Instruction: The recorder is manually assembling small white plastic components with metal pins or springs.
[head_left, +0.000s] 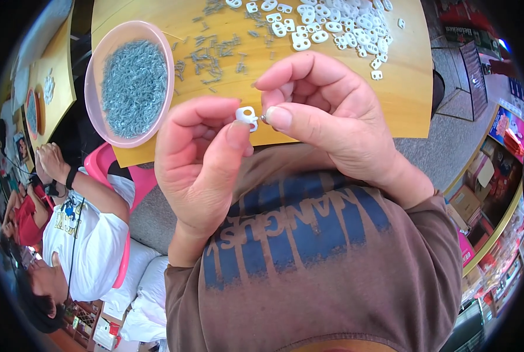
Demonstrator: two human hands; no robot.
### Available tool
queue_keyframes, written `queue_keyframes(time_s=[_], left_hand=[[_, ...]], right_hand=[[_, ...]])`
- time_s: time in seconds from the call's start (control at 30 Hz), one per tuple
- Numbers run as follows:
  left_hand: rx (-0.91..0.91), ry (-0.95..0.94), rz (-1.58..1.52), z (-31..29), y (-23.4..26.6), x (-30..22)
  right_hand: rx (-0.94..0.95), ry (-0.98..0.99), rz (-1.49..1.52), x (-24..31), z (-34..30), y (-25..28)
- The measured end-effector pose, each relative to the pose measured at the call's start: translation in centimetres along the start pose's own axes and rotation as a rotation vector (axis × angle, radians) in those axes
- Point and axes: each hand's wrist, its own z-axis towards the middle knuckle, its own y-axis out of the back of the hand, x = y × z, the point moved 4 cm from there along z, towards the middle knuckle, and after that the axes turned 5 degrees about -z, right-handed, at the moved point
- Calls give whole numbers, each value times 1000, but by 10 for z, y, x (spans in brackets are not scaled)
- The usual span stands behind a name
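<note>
Between thumb and fingers, my left hand [200,155] pinches a small white plastic piece [247,115] with rounded holes. My right hand [332,114] is closed on a tiny metal screw [263,118], whose end meets the side of the white piece. Both hands are held close together above the table's near edge. Just left of them stands a pink oval basin [90,88] filled with small grey screws or pins [134,88]. More loose grey pins [215,53] are scattered on the table beyond my hands. A pile of similar white pieces [350,23] lies at the far right.
The yellow wooden table [403,111] ends close in front of my body. At the left, a person in a white shirt [86,246] sits on a pink chair [135,193] by another table [56,82]. White sacks [147,287] lie behind; shelves with boxes [473,199] stand right.
</note>
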Motion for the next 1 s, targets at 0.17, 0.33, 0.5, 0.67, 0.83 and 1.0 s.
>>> queue_keyframes(time_s=[0.17, 0.33, 0.5, 0.67, 0.83, 1.0], left_hand=[[11, -14, 37, 2, -2, 0], [29, -10, 76, 1, -5, 3], [10, -134, 268, 0, -6, 2], [39, -273, 544, 0, -9, -2], [36, -185, 504, 3, -7, 1], [53, -103, 399, 8, -5, 7]], right_hand=[[-16, 2, -14, -1, -1, 3], [-3, 15, 5, -2, -1, 4], [3, 201, -282, 1, -3, 7], [-11, 289, -495, 4, -5, 5], [5, 272, -539, 1, -3, 7], [-43, 161, -298, -4, 0, 13]])
